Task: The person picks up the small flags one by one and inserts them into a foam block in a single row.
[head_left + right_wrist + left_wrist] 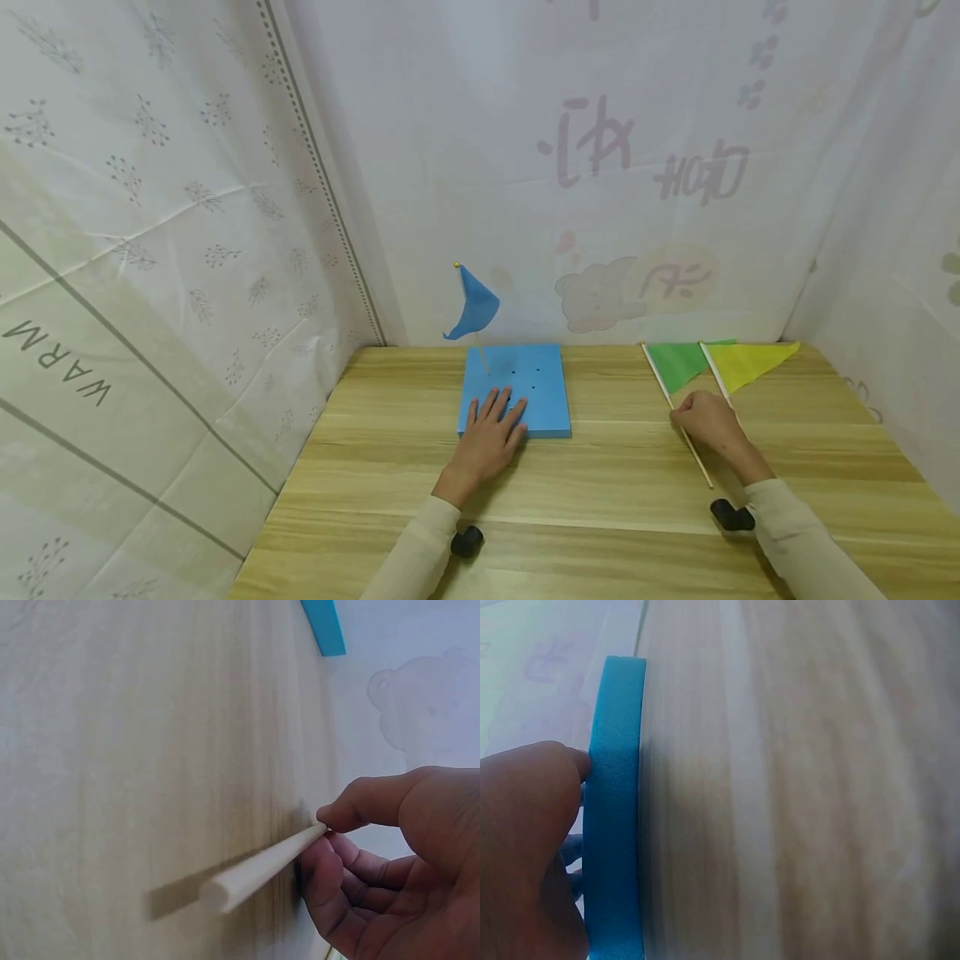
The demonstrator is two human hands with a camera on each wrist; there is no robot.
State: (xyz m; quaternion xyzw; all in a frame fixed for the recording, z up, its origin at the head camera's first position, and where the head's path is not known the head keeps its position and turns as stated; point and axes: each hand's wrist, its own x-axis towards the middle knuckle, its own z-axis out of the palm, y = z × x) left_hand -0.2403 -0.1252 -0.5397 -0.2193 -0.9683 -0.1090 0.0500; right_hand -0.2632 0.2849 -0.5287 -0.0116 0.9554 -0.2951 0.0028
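Note:
A blue foam block (pixel 551 408) with several small holes lies on the table. My left hand (pixel 491 437) rests on its front part, fingers spread; the left wrist view shows the thumb against the block's top by its side edge (pixel 615 810). A blue pennant flag (pixel 478 307) with a yellow tip stands in the block, slightly tilted. Farther right, my right hand (pixel 708 419) pinches the stick of a green flag (pixel 671 367) between thumb and fingers; the stick's bare end (pixel 255 874) points toward the wrist camera. Beside it a yellow flag (pixel 750 364) overlaps the green cloth, its stick partly hidden by that hand.
The wooden table (pixel 600 492) runs back to a white printed curtain (pixel 480 167), which also hangs along both sides. A black wrist device (pixel 467 542) is by the left sleeve, another black device (pixel 731 515) by the right sleeve.

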